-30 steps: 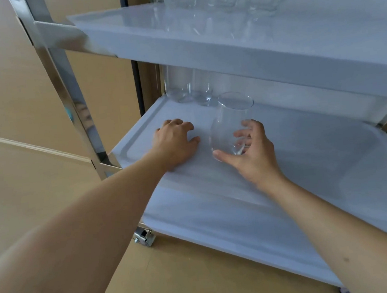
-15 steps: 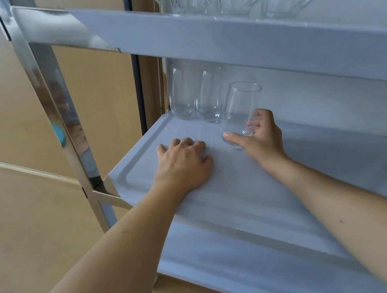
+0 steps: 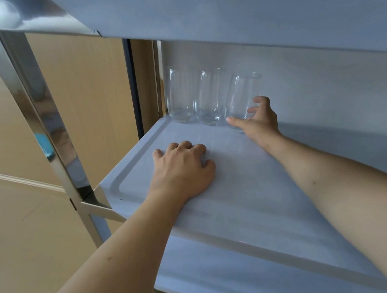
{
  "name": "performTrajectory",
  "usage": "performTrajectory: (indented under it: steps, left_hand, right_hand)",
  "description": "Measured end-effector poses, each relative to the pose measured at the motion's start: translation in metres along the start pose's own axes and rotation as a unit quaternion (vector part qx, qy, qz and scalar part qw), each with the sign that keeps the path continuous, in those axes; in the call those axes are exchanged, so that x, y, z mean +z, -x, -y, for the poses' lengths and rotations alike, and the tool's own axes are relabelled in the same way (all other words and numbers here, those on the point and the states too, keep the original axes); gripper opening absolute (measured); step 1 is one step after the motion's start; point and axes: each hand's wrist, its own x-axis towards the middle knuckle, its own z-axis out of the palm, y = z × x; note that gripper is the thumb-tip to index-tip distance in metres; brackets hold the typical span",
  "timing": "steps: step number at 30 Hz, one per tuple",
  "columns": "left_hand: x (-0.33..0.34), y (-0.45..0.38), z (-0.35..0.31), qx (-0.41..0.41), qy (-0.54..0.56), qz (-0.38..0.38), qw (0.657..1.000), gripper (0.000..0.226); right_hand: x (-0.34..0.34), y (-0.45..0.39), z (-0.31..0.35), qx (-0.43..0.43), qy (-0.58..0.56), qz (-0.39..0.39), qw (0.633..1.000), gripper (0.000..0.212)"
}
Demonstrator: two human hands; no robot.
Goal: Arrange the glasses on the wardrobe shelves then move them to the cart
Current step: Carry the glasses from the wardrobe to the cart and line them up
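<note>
A glass (image 3: pixel 241 99) is gripped low by the right hand (image 3: pixel 259 121) at the back of the cart shelf (image 3: pixel 251 188) beside two others, the left hand (image 3: pixel 183 171) resting flat; release seems needed next.

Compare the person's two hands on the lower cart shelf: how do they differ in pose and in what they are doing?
The left hand lies palm down on the lower shelf, holding nothing; the right hand holds the base of a glass. The left hand sits near the shelf's front left; the right hand reaches to the back, beside two other glasses. Both are bare and on the same shelf.
</note>
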Motion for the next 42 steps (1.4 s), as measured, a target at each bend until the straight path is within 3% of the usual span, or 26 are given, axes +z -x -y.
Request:
performTrajectory:
  steps: [17,22,27,34,42]
  left_hand:
    - [-0.001,-0.002,0.000,-0.001,0.002,-0.005,1.000,0.038]
    - [-0.002,-0.001,0.001,-0.007,0.007,0.004,1.000,0.041]
    - [-0.003,-0.001,0.000,-0.012,0.010,0.005,1.000,0.041]
    - [-0.006,0.002,-0.004,-0.011,-0.005,0.013,1.000,0.042]
    - [-0.016,0.014,-0.015,-0.019,-0.031,0.039,0.999,0.036]
  right_hand:
    - [0.008,-0.001,0.009,0.022,0.042,0.020,0.999,0.092]
    - [0.002,0.021,0.014,0.060,0.141,0.016,0.988,0.070]
    - [-0.011,0.049,0.014,0.024,0.223,0.076,0.972,0.076]
    - [-0.022,0.086,0.014,-0.044,0.313,0.121,0.941,0.058]
    - [-0.033,0.123,0.027,-0.047,0.375,0.145,0.915,0.043]
